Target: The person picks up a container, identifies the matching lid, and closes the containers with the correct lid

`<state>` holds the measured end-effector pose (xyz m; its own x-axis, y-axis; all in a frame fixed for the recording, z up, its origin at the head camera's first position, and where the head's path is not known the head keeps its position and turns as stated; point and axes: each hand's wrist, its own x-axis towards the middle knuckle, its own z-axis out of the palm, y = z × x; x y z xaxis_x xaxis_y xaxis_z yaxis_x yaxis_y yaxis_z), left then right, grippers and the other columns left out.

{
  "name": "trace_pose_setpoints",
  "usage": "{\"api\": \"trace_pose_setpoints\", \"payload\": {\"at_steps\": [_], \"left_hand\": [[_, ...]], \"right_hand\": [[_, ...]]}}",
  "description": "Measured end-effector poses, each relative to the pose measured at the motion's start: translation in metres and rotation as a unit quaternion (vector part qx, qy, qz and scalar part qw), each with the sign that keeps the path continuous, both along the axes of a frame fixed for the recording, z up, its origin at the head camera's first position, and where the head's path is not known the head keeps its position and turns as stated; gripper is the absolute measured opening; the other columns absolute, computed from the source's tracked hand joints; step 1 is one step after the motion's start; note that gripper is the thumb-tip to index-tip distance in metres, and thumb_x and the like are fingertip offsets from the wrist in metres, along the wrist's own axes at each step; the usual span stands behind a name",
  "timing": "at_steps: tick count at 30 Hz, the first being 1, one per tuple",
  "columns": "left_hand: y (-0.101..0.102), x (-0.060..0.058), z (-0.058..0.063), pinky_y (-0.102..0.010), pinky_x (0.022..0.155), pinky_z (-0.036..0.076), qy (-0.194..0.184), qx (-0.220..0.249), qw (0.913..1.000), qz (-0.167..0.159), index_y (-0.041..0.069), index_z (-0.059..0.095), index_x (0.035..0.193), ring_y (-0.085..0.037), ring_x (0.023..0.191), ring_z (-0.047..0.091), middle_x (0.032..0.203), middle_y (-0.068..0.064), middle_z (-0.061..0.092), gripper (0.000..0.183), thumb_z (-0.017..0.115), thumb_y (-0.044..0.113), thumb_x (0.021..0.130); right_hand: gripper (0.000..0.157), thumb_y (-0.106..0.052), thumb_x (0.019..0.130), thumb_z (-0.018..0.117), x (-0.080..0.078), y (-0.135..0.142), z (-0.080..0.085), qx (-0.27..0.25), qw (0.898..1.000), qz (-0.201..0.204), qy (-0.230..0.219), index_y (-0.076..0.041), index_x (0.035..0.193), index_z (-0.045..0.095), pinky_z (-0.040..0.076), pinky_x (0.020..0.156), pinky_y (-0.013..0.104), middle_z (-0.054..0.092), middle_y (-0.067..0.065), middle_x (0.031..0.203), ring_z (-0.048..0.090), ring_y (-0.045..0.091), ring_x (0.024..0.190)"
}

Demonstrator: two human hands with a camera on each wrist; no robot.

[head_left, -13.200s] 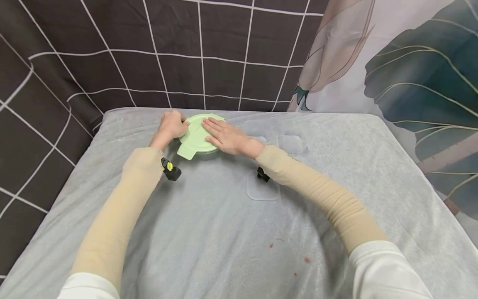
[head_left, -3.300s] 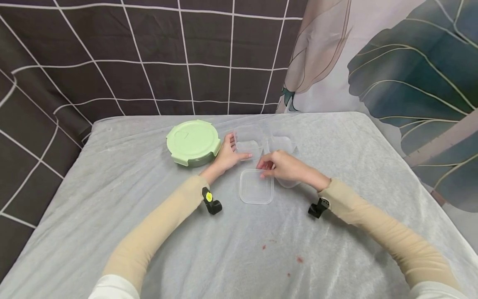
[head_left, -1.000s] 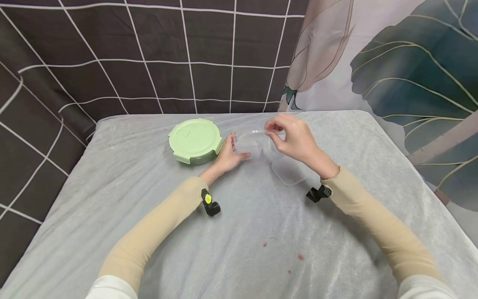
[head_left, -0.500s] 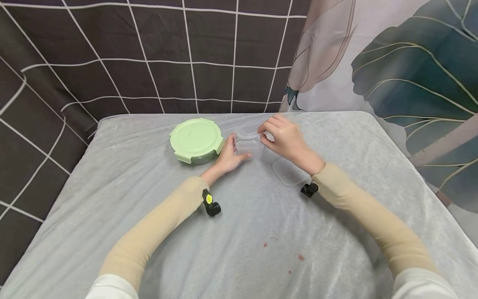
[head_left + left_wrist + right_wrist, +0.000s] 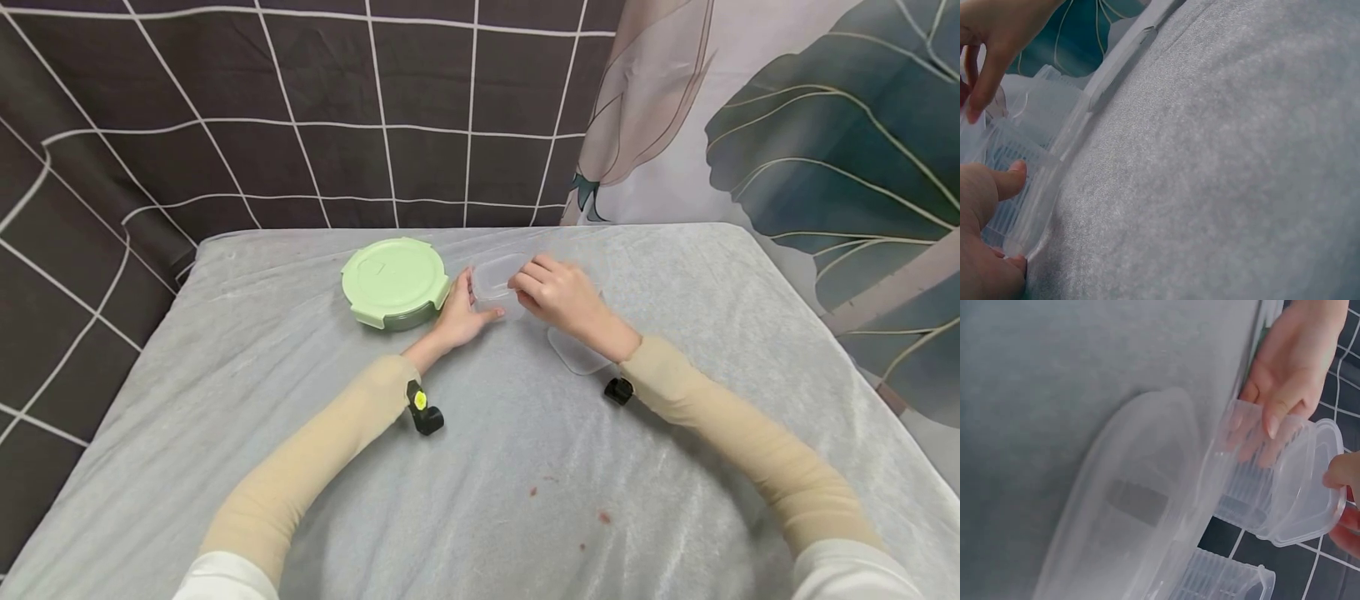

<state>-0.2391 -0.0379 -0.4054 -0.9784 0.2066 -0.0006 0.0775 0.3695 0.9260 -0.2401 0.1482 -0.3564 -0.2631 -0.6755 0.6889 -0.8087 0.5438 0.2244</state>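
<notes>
My left hand holds a clear square plastic container at its side, thumb in front and fingers round the far side, as the right wrist view shows. With my right hand I pinch the edge of a clear lid, which lies over the container's mouth. Whether the lid sits fully on the rim cannot be told. Another clear lid lies flat on the table below my right hand. A second clear container stands beside the held one, mostly hidden by my right hand in the head view.
A round glass food box with a light green lid stands just left of my left hand. Grey cloth covers the table, with small reddish spots near the front. Dark checked and leaf-patterned curtains hang behind it.
Over the last second, my right hand has moved left and lowered the tilted lid onto the container's mouth. My left hand keeps its place. Earlier, this lid lay on the table in front.
</notes>
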Motion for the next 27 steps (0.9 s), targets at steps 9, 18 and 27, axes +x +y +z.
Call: {"api": "trace_pose_setpoints", "payload": {"at_steps": [9,18,27], "left_hand": [[0.000,-0.001,-0.002,-0.032,0.117,0.031,0.016,0.011,0.9998,-0.003,-0.004,0.014,0.150,-0.031,0.141,0.033,0.151,-0.023,0.028,0.089,0.072,0.006,0.083],[-0.001,0.000,-0.002,-0.031,0.118,0.028,0.017,0.015,0.9997,-0.012,-0.003,0.011,0.150,-0.028,0.145,0.027,0.154,-0.022,0.023,0.089,0.071,0.006,0.085],[-0.002,0.000,-0.003,-0.031,0.118,0.029,0.021,0.015,0.9996,-0.011,-0.004,0.012,0.150,-0.029,0.144,0.028,0.154,-0.022,0.024,0.089,0.071,0.006,0.084]], "right_hand": [[0.022,-0.004,0.080,0.074,0.007,0.009,-0.009,0.048,0.998,-0.012,-0.047,-0.004,0.102,0.072,0.058,0.075,0.034,0.073,0.007,0.100,0.066,0.023,0.091],[0.025,-0.006,0.083,0.072,0.007,0.009,-0.011,0.054,0.996,-0.025,-0.063,-0.007,0.108,0.072,0.058,0.075,0.033,0.073,0.005,0.105,0.064,0.021,0.094],[0.026,-0.003,0.084,0.070,0.007,0.007,-0.011,0.055,0.995,-0.026,-0.077,-0.007,0.110,0.072,0.058,0.077,0.033,0.072,0.006,0.106,0.063,0.021,0.095]]}}
